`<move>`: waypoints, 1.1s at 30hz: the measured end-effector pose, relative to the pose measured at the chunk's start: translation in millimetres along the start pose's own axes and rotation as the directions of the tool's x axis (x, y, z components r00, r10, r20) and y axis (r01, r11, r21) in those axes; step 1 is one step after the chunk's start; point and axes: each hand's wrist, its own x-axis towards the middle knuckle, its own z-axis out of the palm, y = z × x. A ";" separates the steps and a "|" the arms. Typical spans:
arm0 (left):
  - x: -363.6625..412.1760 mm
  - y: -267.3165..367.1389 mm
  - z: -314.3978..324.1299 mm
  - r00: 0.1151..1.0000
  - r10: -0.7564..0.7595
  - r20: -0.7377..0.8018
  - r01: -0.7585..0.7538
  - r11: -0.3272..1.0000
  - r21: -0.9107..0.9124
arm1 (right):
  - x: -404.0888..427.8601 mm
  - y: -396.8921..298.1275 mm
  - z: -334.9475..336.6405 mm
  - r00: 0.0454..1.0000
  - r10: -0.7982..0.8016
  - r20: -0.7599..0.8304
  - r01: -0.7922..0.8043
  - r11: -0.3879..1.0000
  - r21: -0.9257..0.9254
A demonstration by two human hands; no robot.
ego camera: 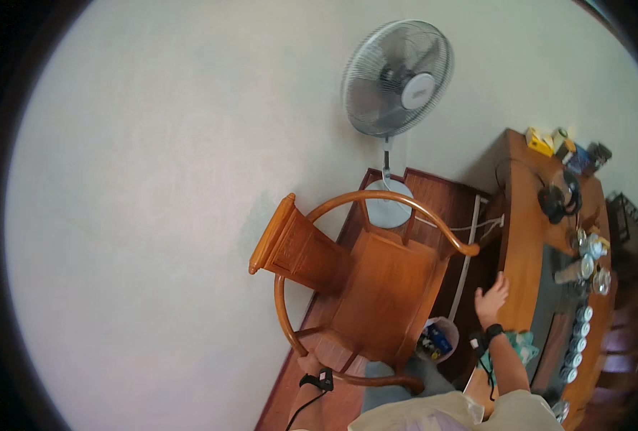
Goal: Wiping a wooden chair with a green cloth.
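My left hand (310, 365) is closed around the curved rail of a wooden armchair (386, 293); the rail hides part of its fingers. The chair has a horseshoe-shaped rail, a flat seat and a carved back panel. On the right, my right hand (491, 303) is at the near edge of a wooden table (522, 215), fingers apart and holding nothing. Whether its fingertips touch the edge, I cannot tell. Close to my right wrist lies a teal patterned cloth or bag (522, 347). Both wrists wear black bands with small devices.
A pedestal fan (400, 81) stands behind the chair by the wall, its white cable (459, 228) running towards the table. A waste bin (448, 336) sits between chair and table. The table bears several lidded containers (578, 345), glassware (601, 281), a black appliance (553, 202) and a yellow box (539, 142).
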 end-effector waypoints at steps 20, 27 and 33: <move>-26.8 35.7 17.2 0.794 -0.165 -0.585 0.237 0.970 0.048 | 221.7 -188.1 210.9 0.758 -0.402 0.513 0.348 0.915 0.202; -29.1 34.2 8.4 0.845 -0.192 -0.499 0.195 0.980 -0.047 | 216.3 -192.6 223.0 0.830 -0.318 0.458 0.348 0.937 0.021; -26.1 29.0 14.0 0.858 -0.123 -0.499 0.147 0.989 0.009 | 229.9 -211.4 210.6 0.775 -0.279 0.568 0.421 0.898 -0.132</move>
